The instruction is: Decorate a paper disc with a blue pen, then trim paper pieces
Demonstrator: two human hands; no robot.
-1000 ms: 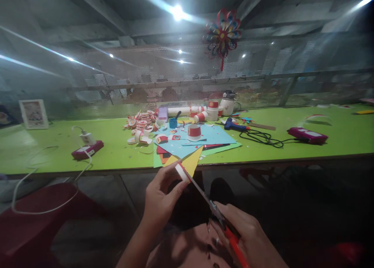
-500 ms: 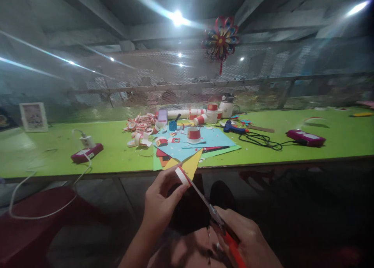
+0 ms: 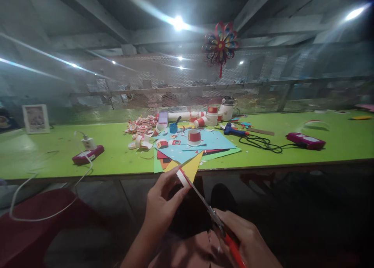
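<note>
My left hand (image 3: 164,198) is closed on a small red-and-white piece of paper cup (image 3: 183,178), pinched between thumb and fingers in front of the table edge. In my right hand (image 3: 241,233) is a pair of scissors (image 3: 214,217) with red handles. Their blades point up and left and meet the edge of the paper piece; whether they are parted is hard to make out. Beyond the hands, a red-and-white paper cup (image 3: 194,137) stands upside down on blue paper sheets (image 3: 217,139). A yellow sheet (image 3: 191,166) overhangs the table's front edge.
Cut cup pieces (image 3: 142,124) lie heaped at the back left. A blue glue gun (image 3: 233,131) with a black cord rests right of the sheets. Purple power strips (image 3: 305,140) sit right and left on the green table (image 3: 280,159). A jug (image 3: 226,109) stands behind.
The view has tilted up a little, so the table sits slightly lower in the picture. Both hands keep nearly the same place, the blades still at the paper piece.
</note>
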